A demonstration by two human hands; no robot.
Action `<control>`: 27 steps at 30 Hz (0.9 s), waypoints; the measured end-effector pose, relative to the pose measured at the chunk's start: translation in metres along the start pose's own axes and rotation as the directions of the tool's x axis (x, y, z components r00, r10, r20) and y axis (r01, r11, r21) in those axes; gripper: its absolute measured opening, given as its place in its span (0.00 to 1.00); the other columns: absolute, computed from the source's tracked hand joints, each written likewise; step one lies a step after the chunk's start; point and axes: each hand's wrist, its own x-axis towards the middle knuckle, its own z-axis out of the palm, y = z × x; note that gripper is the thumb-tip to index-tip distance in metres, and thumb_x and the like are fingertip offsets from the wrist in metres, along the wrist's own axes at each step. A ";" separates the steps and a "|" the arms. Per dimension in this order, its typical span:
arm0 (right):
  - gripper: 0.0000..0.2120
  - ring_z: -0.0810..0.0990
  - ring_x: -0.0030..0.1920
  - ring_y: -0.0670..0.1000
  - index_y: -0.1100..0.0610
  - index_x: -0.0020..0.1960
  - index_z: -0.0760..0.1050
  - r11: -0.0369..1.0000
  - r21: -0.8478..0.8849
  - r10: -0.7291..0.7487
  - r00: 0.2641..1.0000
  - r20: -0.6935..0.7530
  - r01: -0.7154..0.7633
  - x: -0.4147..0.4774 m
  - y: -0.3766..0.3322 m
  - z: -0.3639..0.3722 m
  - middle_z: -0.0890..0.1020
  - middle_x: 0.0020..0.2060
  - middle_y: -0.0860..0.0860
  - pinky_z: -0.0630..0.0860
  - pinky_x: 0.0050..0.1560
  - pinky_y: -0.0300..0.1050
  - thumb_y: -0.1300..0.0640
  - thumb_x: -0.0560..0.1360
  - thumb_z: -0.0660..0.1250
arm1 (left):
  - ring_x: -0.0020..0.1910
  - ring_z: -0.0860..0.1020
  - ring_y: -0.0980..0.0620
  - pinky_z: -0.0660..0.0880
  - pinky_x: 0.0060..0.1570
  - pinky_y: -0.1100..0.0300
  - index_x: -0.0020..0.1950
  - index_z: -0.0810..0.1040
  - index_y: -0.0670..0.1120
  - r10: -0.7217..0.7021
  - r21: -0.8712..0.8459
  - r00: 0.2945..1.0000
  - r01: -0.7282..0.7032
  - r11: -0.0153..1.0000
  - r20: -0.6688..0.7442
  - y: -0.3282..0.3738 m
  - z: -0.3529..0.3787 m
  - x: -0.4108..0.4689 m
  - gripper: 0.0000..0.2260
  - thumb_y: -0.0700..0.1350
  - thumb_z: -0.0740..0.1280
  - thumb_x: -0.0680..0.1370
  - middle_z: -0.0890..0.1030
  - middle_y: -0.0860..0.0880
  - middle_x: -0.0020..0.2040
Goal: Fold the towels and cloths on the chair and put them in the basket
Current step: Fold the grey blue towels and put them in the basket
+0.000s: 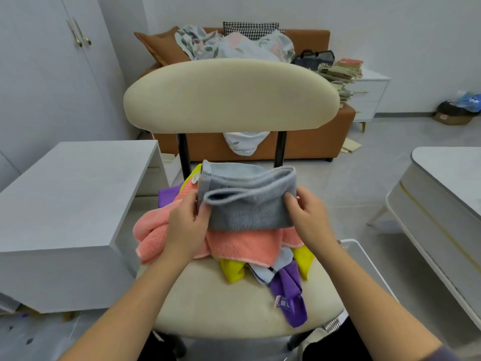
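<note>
**Coach:** Your left hand (186, 225) pinches the left end of the grey towel (250, 207), thumb on the front. Your right hand (309, 217) grips the right end. The hands are apart, each clamped on its own end.

**Spotter:** You hold it as a thick band, its layers looping open at the top, just over the pile on the chair (221, 306). I judge you are mid-fold on this one, close to its last fold.

**Coach:** The next move calls for you to bring one end across to the other, edges matched, and press the loop flat so it doesn't spring open.

**Spotter:** Then you carry it right. That white rim (350, 241) just beside the seat is probably the basket, though you can't see inside it.

**Coach:** Below your hands the pink towel (234, 247), yellow cloth (231, 270), purple cloth (289, 290) and a pale blue cloth (282, 257) lie crumpled, so most of your job looks undone.
</note>
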 end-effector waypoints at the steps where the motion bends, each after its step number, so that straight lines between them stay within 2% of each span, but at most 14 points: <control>1: 0.13 0.66 0.30 0.44 0.44 0.36 0.68 0.998 -0.039 0.053 0.999 0.007 -0.053 0.007 0.002 0.005 0.71 0.29 0.49 0.62 0.30 0.36 0.56 0.79 0.61 | 0.38 0.73 0.51 0.71 0.42 0.53 0.45 0.75 0.52 -0.086 -0.011 0.996 0.086 0.996 -0.020 0.000 0.004 0.005 0.12 0.57 0.58 0.74 0.78 0.51 0.38; 3: 0.11 0.69 0.33 0.45 0.44 0.38 0.68 0.987 -0.107 0.130 0.990 0.057 -0.124 0.016 0.008 0.011 0.72 0.31 0.46 0.65 0.31 0.32 0.56 0.78 0.60 | 0.35 0.70 0.56 0.68 0.40 0.58 0.39 0.72 0.54 -0.207 -0.016 0.978 0.206 0.978 -0.020 0.002 0.011 0.012 0.09 0.57 0.57 0.72 0.74 0.57 0.35; 5: 0.04 0.73 0.38 0.41 0.46 0.47 0.74 0.980 -0.093 0.185 0.977 0.105 -0.175 0.019 0.013 0.015 0.76 0.38 0.42 0.66 0.34 0.27 0.52 0.79 0.61 | 0.35 0.72 0.58 0.67 0.37 0.65 0.39 0.72 0.49 -0.204 0.022 0.979 0.205 0.979 -0.023 0.000 0.015 0.012 0.17 0.62 0.57 0.69 0.75 0.56 0.35; 7: 0.06 0.75 0.40 0.40 0.47 0.51 0.76 0.979 -0.062 0.200 0.975 0.094 -0.194 0.020 0.018 0.017 0.78 0.41 0.43 0.66 0.35 0.27 0.49 0.78 0.62 | 0.35 0.74 0.62 0.67 0.34 0.69 0.40 0.73 0.48 -0.207 0.043 0.977 0.209 0.977 -0.046 0.000 0.018 0.013 0.19 0.64 0.61 0.70 0.76 0.55 0.35; 10: 0.04 0.73 0.37 0.46 0.47 0.45 0.76 0.988 -0.049 0.148 0.989 -0.014 -0.149 0.023 0.020 0.020 0.78 0.37 0.44 0.66 0.33 0.29 0.53 0.78 0.63 | 0.32 0.71 0.57 0.65 0.32 0.63 0.36 0.72 0.48 -0.242 0.077 0.963 0.252 0.965 -0.116 -0.006 0.023 0.020 0.12 0.52 0.67 0.76 0.74 0.55 0.32; 13: 0.08 0.74 0.38 0.40 0.48 0.55 0.77 0.992 -0.041 0.119 0.991 -0.055 -0.122 0.025 0.024 0.026 0.80 0.45 0.45 0.67 0.37 0.28 0.54 0.78 0.62 | 0.36 0.72 0.47 0.65 0.36 0.53 0.39 0.73 0.43 -0.263 0.083 0.951 0.279 0.957 -0.160 -0.010 0.027 0.025 0.11 0.46 0.64 0.79 0.75 0.50 0.32; 14: 0.08 0.75 0.38 0.40 0.48 0.56 0.77 0.989 -0.054 0.133 0.990 -0.055 -0.136 0.025 0.026 0.029 0.81 0.45 0.47 0.68 0.38 0.30 0.54 0.78 0.62 | 0.36 0.71 0.45 0.62 0.36 0.53 0.37 0.72 0.43 -0.270 0.094 0.948 0.288 0.953 -0.169 -0.013 0.029 0.025 0.12 0.46 0.63 0.79 0.74 0.49 0.31; 17: 0.04 0.74 0.38 0.49 0.51 0.50 0.75 0.973 -0.114 0.201 0.980 -0.005 -0.200 0.025 0.029 0.033 0.78 0.37 0.50 0.69 0.41 0.45 0.53 0.78 0.62 | 0.34 0.68 0.48 0.55 0.34 0.54 0.31 0.65 0.48 -0.308 0.145 0.939 0.330 0.933 -0.153 -0.019 0.032 0.020 0.17 0.45 0.61 0.80 0.70 0.52 0.29; 19: 0.05 0.73 0.38 0.48 0.52 0.47 0.74 0.958 -0.171 0.242 0.969 0.050 -0.230 0.028 0.029 0.030 0.74 0.33 0.46 0.67 0.39 0.44 0.51 0.78 0.63 | 0.36 0.70 0.48 0.58 0.36 0.56 0.34 0.68 0.48 -0.340 0.162 0.931 0.359 0.919 -0.132 -0.020 0.030 0.020 0.13 0.46 0.61 0.79 0.72 0.53 0.31; 21: 0.05 0.74 0.36 0.43 0.50 0.46 0.72 0.949 -0.188 0.270 0.961 0.057 -0.255 0.035 0.027 0.021 0.74 0.34 0.42 0.66 0.34 0.35 0.49 0.77 0.64 | 0.37 0.73 0.50 0.63 0.39 0.57 0.42 0.71 0.48 -0.357 0.189 0.925 0.376 0.907 -0.129 -0.017 0.023 0.028 0.06 0.47 0.64 0.77 0.75 0.54 0.34; 22: 0.06 0.73 0.35 0.41 0.49 0.45 0.71 0.948 -0.178 0.272 0.962 0.033 -0.262 0.041 0.025 0.017 0.75 0.34 0.42 0.65 0.33 0.33 0.48 0.76 0.65 | 0.37 0.74 0.54 0.64 0.40 0.57 0.45 0.72 0.47 -0.352 0.199 0.927 0.372 0.907 -0.129 -0.015 0.018 0.034 0.06 0.48 0.66 0.76 0.76 0.55 0.35; 24: 0.09 0.75 0.36 0.44 0.49 0.42 0.70 0.957 -0.120 0.263 0.964 -0.034 -0.265 0.056 0.020 0.008 0.77 0.35 0.44 0.67 0.35 0.36 0.46 0.75 0.66 | 0.37 0.73 0.60 0.65 0.42 0.58 0.49 0.71 0.47 -0.320 0.185 0.942 0.334 0.924 -0.103 -0.007 0.011 0.050 0.09 0.50 0.67 0.75 0.76 0.56 0.37; 27: 0.06 0.80 0.41 0.48 0.48 0.42 0.70 0.963 -0.038 0.264 0.964 -0.022 -0.265 0.085 0.013 0.004 0.80 0.39 0.48 0.73 0.41 0.43 0.49 0.76 0.64 | 0.43 0.74 0.53 0.66 0.45 0.57 0.54 0.69 0.47 -0.371 0.189 0.928 0.367 0.911 -0.016 0.001 0.008 0.083 0.14 0.55 0.65 0.76 0.74 0.56 0.41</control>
